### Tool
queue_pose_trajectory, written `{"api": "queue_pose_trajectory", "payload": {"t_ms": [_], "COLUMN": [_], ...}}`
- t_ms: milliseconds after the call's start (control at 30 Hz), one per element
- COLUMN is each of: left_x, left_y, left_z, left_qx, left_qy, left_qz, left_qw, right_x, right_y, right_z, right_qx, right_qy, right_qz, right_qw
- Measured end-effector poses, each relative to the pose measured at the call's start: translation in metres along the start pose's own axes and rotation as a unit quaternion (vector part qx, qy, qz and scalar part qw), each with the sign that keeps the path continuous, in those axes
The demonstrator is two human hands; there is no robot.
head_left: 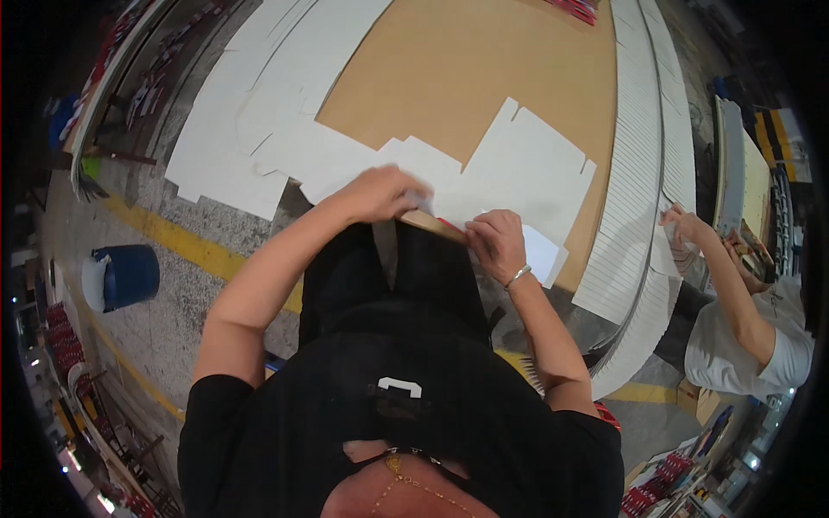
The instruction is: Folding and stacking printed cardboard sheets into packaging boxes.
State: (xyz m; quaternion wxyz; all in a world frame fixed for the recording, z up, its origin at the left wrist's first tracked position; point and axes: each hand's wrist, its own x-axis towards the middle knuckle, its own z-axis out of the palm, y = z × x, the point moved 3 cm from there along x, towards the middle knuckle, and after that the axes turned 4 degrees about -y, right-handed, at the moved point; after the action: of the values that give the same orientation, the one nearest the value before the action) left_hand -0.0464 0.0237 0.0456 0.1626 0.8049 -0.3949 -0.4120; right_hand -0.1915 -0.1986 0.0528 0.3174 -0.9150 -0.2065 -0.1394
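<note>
White die-cut carton blanks (484, 177) are laid flat on the brown tabletop (449, 69), long axis running left to right. One blank is pressed by the left hand (380, 194), grip closed; its near edge is pinched by the right hand (494, 243). A blue bucket (129, 276) is seen on the floor, contents hidden.

A flat, white die-cut cardboard sheet (518, 168) with notched edges and tabs lies on a brown surface (458, 60), at its near edge. Both hands rest on the sheet's near side. A smaller white piece (542, 253) lies just beside the right hand, partly overhanging the edge.
</note>
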Motion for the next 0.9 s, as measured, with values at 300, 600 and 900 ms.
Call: {"api": "queue_pose_trajectory", "payload": {"t_ms": [300, 600, 900], "left_x": [-0.013, -0.005, -0.003], "left_y": [0.057, 0.076, 0.066], "left_z": [0.067, 0.106, 0.075], "left_qx": [0.336, 0.267, 0.180], "left_qy": [0.338, 0.347, 0.302], "left_qz": [0.007, 0.060, 0.223], "left_qw": [0.879, 0.897, 0.909], "right_x": [-0.016, -0.041, 0.027], "right_y": [-0.039, -0.052, -0.034], "right_z": [-0.006, 0.067, 0.028], "right_qx": [-0.007, 0.579, -0.244], "right_qy": [-0.014, 0.123, 0.213], "right_qz": [0.172, 0.531, 0.080], "right_qw": [0.985, 0.606, 0.943]}}
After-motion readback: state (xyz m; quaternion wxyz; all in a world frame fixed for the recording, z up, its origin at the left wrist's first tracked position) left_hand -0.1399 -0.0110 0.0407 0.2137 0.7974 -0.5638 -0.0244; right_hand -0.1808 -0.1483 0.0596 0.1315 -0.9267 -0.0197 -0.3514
